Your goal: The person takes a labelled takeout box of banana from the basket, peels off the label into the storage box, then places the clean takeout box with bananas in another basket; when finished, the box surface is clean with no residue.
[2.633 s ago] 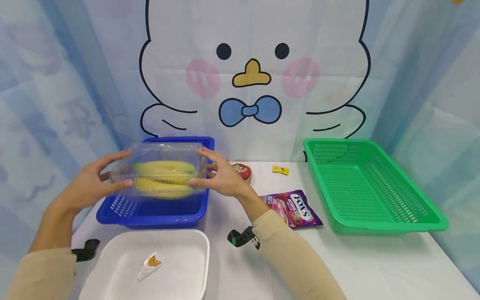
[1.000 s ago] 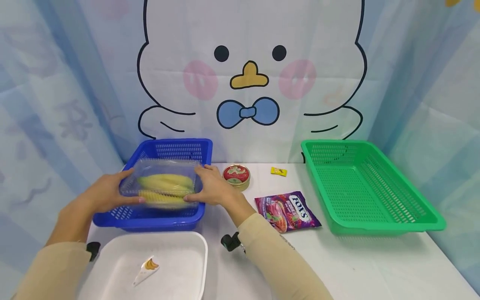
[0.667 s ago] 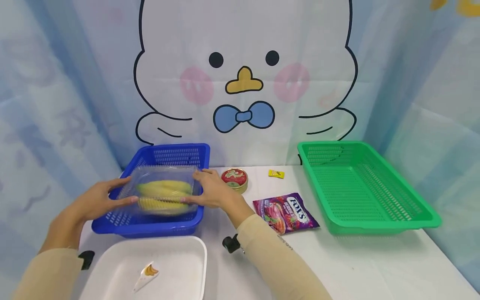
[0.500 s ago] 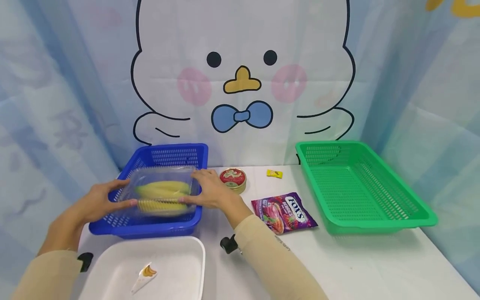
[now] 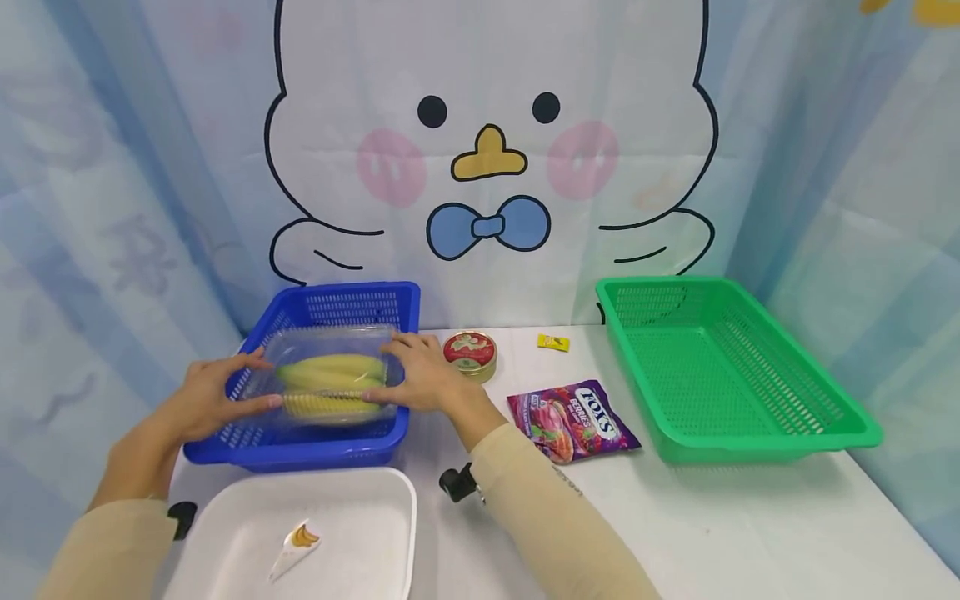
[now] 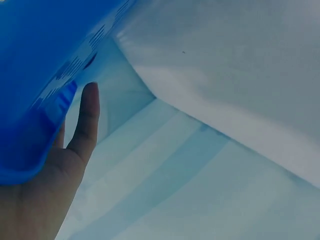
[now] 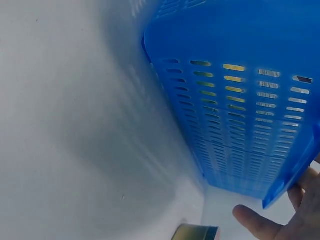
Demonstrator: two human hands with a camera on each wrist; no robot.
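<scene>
A clear plastic clamshell container (image 5: 330, 343) with long yellow fruit-like contents (image 5: 330, 371) sits inside the blue basket (image 5: 315, 457), near its front. My left hand (image 5: 206, 398) holds the container's left end, thumb toward the front and fingers toward the back. At the opposite end, my right hand (image 5: 420, 372) holds it between thumb and fingers in the same way. In the wrist views the basket's walls (image 7: 235, 45) hide most of the container, and only bits of yellow show through the slots.
In front of the basket lies a white tray (image 5: 411, 533) bearing a banana sticker (image 5: 296, 546). A round red tin (image 5: 470, 354), a small yellow wrapped candy (image 5: 553, 342) and a purple FOX'S bag (image 5: 573, 421) lie to the right. Beyond them stands a green basket (image 5: 750, 446).
Both hands have brought the container down from above the blue basket to inside it. During the last second hands and container have barely moved; the head view has shifted a little.
</scene>
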